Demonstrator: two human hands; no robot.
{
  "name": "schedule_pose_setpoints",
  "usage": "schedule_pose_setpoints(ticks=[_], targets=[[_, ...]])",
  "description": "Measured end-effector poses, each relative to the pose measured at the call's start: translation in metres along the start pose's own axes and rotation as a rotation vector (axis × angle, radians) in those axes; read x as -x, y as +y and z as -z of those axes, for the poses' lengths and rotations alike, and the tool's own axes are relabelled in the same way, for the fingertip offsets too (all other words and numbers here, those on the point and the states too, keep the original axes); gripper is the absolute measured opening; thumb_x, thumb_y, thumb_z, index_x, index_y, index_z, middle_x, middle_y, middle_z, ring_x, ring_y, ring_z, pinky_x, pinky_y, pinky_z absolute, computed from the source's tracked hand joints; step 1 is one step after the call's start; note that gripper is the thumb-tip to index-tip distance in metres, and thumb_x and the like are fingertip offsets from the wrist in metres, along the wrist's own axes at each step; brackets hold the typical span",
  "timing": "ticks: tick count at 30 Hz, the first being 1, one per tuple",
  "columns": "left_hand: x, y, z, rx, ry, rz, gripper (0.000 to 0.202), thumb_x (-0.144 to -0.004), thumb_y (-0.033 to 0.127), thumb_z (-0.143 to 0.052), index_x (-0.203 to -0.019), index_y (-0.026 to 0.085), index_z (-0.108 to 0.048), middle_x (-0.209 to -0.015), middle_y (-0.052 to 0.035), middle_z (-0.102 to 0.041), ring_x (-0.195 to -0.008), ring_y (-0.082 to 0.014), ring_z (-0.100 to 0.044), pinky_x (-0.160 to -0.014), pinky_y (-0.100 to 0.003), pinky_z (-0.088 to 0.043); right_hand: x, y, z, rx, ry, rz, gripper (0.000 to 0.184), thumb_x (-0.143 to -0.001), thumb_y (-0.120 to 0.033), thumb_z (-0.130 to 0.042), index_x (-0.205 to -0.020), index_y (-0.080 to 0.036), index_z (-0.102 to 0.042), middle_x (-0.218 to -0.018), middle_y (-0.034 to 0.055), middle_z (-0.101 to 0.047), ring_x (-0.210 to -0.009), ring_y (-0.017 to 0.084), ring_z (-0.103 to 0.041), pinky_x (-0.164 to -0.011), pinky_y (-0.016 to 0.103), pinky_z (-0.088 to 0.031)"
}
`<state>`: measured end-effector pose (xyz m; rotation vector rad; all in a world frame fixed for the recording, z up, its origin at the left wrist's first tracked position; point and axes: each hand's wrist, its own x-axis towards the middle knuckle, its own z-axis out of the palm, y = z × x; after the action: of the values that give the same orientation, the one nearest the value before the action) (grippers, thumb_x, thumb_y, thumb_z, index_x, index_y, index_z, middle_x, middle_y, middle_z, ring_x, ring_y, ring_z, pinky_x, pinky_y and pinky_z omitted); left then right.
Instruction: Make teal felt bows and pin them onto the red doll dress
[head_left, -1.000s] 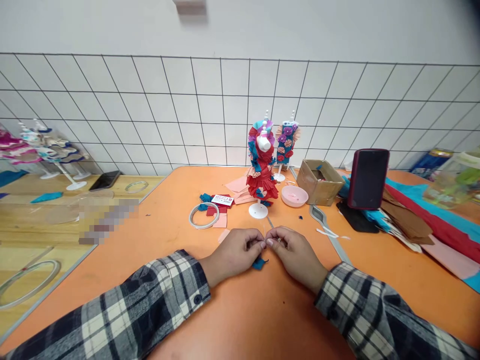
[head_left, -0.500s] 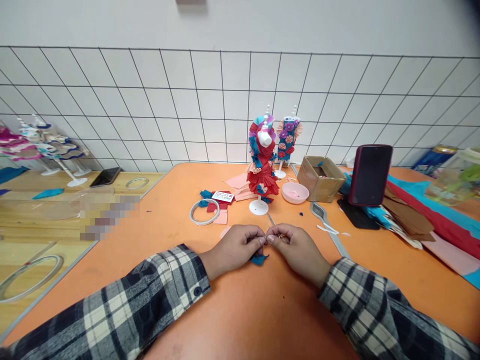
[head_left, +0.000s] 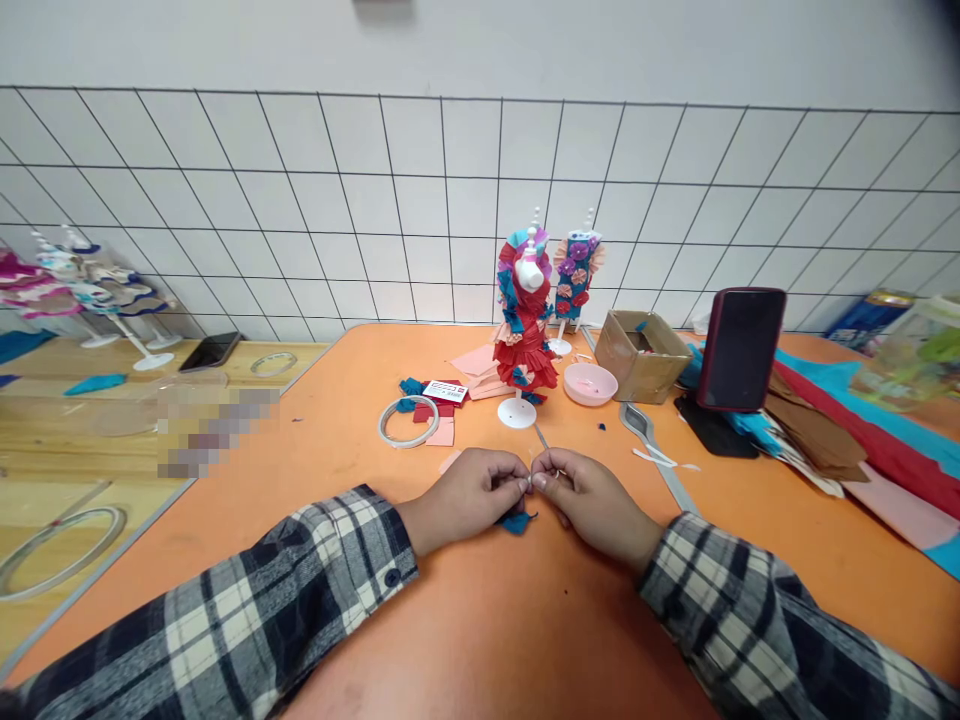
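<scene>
My left hand (head_left: 469, 493) and my right hand (head_left: 592, 497) rest on the orange table (head_left: 480, 620), fingertips pinched together at the middle. Between the fingertips is something tiny and pale that I cannot make out. A small blue paper piece (head_left: 516, 521) lies under my left hand's fingers. Just beyond the hands stands a little mannequin (head_left: 525, 335) dressed in red and blue paper frills on a white round base. A second small mannequin (head_left: 574, 280) with paper flowers stands behind it.
A tape ring (head_left: 409, 420), red, blue and pink paper scraps (head_left: 439, 405), a pink dish (head_left: 590, 384), a cardboard box (head_left: 643, 355), a propped phone (head_left: 739, 348) and scissors (head_left: 649, 440) lie beyond. Coloured paper sheets (head_left: 862, 440) cover the right. A wooden table (head_left: 67, 440) stands left.
Both hands stay pinched together at the same spot; only the view has shifted slightly.
</scene>
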<state>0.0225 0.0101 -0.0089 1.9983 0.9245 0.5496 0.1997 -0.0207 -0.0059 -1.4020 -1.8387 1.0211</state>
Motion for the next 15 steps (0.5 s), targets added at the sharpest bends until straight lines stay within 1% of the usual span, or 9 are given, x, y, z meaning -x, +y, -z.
schedule_pose_setpoints(ticks=[4, 9, 12, 13, 15], targets=[[0.000, -0.001, -0.001, 0.014, 0.004, -0.010, 0.020, -0.083, 0.025, -0.050, -0.070, 0.013, -0.060, -0.061, 0.0009, -0.058, -0.054, -0.0090, -0.049, -0.050, -0.017, -0.036, 0.000, 0.002, -0.001, -0.033, -0.040, -0.002, 0.014, -0.086, -0.029, -0.044, -0.080, -0.020, -0.052, -0.053, -0.0055, -0.045, -0.053, 0.012, -0.043, -0.052, 0.023, -0.033], [0.001, -0.001, -0.003, 0.058, 0.010, -0.001, 0.012, -0.077, 0.017, -0.048, -0.071, 0.015, -0.058, -0.060, 0.0036, -0.054, -0.053, -0.0080, -0.047, -0.050, -0.017, -0.036, 0.000, 0.003, 0.004, 0.026, -0.053, 0.047, 0.015, -0.085, -0.030, -0.045, -0.077, -0.019, -0.050, -0.071, -0.0010, -0.051, -0.068, 0.014, -0.045, -0.062, 0.025, -0.036], [0.002, 0.000, -0.001, 0.011, 0.009, 0.023, 0.011, -0.071, 0.012, -0.047, -0.068, 0.016, -0.057, -0.056, 0.0048, -0.050, -0.051, -0.0081, -0.045, -0.048, -0.017, -0.033, 0.000, 0.005, 0.011, 0.042, -0.084, 0.027, 0.013, -0.083, -0.028, -0.046, -0.077, -0.018, -0.051, -0.074, -0.0006, -0.050, -0.071, 0.014, -0.044, -0.064, 0.025, -0.035], [0.002, 0.001, -0.001, -0.021, 0.022, 0.007, 0.010, -0.070, 0.012, -0.048, -0.067, 0.016, -0.057, -0.057, 0.0044, -0.049, -0.052, -0.0085, -0.045, -0.048, -0.018, -0.033, 0.000, 0.006, 0.012, 0.018, -0.102, 0.013, 0.013, -0.083, -0.029, -0.047, -0.076, -0.018, -0.051, -0.073, -0.0010, -0.049, -0.071, 0.013, -0.043, -0.064, 0.025, -0.035], [0.003, 0.002, 0.002, -0.091, 0.068, -0.080, 0.008, -0.068, 0.011, -0.050, -0.065, 0.016, -0.056, -0.064, 0.0022, -0.051, -0.059, -0.0103, -0.047, -0.054, -0.020, -0.036, 0.000, 0.009, 0.015, -0.084, -0.153, -0.026, 0.016, -0.081, -0.032, -0.051, -0.075, -0.018, -0.050, -0.070, -0.0024, -0.046, -0.065, 0.012, -0.041, -0.059, 0.023, -0.033]])
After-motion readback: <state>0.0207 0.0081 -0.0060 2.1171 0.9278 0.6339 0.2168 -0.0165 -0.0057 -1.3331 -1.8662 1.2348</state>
